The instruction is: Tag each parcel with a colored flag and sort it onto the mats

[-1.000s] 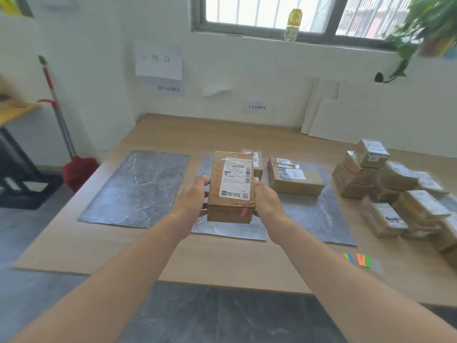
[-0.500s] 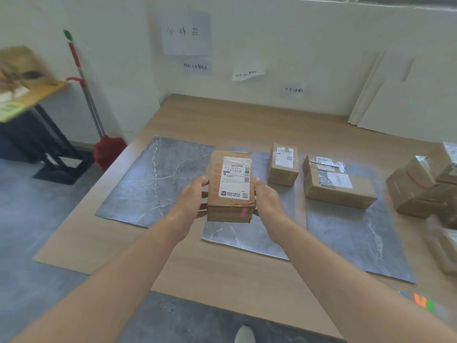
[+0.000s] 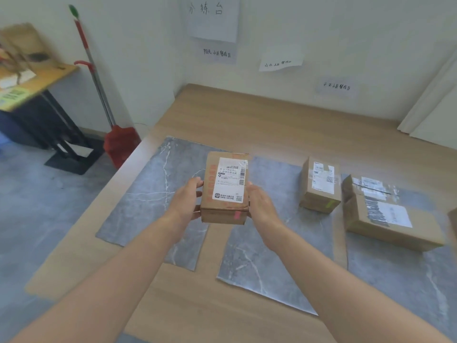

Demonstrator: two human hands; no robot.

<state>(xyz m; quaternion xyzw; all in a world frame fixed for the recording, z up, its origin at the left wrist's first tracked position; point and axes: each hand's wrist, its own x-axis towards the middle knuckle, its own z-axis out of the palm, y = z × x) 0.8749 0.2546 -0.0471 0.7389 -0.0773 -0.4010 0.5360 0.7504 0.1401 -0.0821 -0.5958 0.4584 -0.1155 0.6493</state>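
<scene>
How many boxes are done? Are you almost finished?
Two look done: a small parcel with a green flag sits on the middle mat, and a bigger parcel on the right mat. In hand: the left hand and right hand hold a third parcel with a pink flag, not yet set down. Another box edge at far right suggests more remain.

Both hands [image 3: 188, 201] gripping parcel [image 3: 226, 188], grey mats [image 3: 153, 194] below

A pale wooden surface [image 3: 247, 115] carries three grey marbled mats, near one another: left mat [image 3: 148, 194], middle mat [image 3: 272, 243], right mat [image 3: 408, 280]
</scene>
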